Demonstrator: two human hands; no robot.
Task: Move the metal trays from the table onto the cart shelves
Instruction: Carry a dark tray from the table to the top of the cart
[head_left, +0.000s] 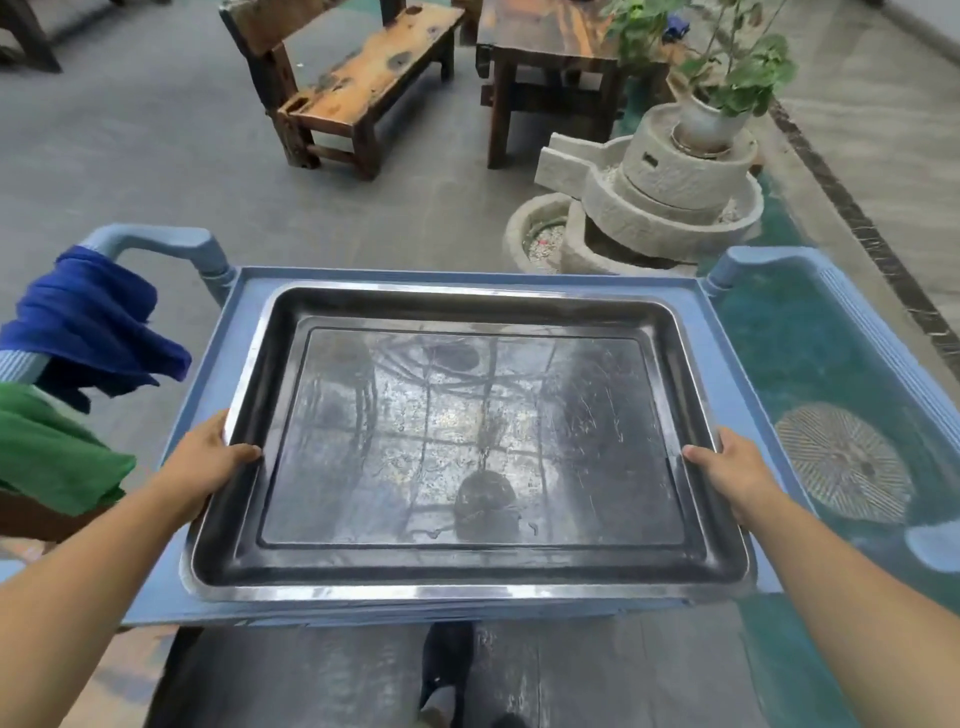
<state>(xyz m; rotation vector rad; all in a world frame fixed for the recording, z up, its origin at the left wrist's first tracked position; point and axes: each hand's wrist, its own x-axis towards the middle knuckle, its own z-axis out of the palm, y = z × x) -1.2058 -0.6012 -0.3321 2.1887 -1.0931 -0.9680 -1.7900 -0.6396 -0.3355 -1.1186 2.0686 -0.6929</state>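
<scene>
Metal tray (467, 441), wide and shallow, is held level by both hands over the blue cart (467, 275). The left hand (208, 457) grips the tray's left rim and the right hand (727, 462) grips the right rim. Each thumb is hooked over the edge onto the inner wall, and the fingers are hidden underneath. The tray covers most of the top shelf (727, 364), with its near edge slightly overhanging the shelf's front lip. Whether it already bears on the shelf or hangs just above it cannot be told from this view.

The step in hand looks like setting this tray down on the top shelf. The next move probably calls for nudging it forward until it sits square inside the raised border, then sliding the fingers out from below without tipping it.

A blue cloth (88, 322) and a green cloth (52, 452) are draped over the cart's left handle (156, 241), just beside the left forearm. Beyond the cart stand a wooden bench (358, 78), a stone mill (665, 192) and a potted plant (727, 62).
</scene>
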